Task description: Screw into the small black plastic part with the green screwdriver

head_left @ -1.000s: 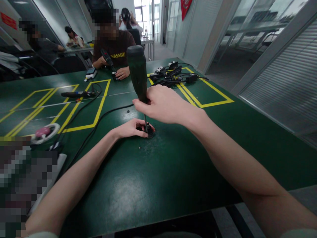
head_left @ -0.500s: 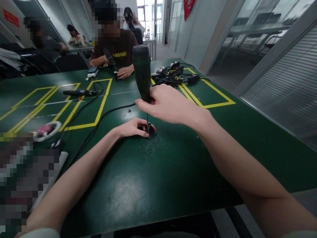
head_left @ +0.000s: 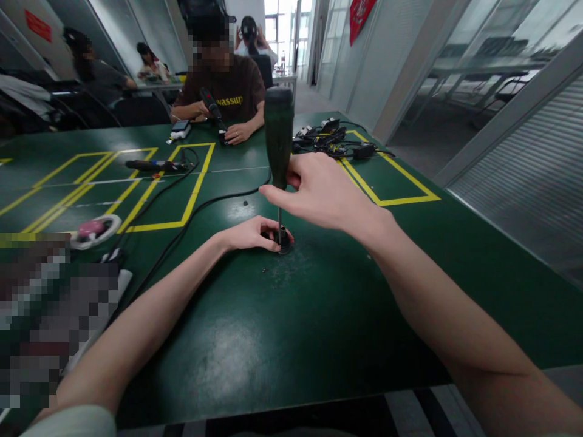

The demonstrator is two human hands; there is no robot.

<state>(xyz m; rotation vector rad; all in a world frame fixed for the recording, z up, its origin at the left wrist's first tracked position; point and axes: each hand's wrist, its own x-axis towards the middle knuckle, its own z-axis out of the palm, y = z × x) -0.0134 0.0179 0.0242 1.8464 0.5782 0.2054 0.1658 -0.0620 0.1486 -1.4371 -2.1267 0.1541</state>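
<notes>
Standing straighter than a second ago, the screwdriver [head_left: 279, 133] is rising from the grip of the right hand [head_left: 323, 188], its shaft running down beside the fingertips of the left hand [head_left: 246, 234], which is holding a small black part [head_left: 285, 244] on the green table [head_left: 319, 340]. Tabletop is giving both hands room on their near side, and a cable tangle [head_left: 331, 142] is lying beyond the right hand. Left-hand fingers are covering some of the part and the shaft's tip is hard to make out, though the piece is looking round and dark, a short stub poking up.
</notes>
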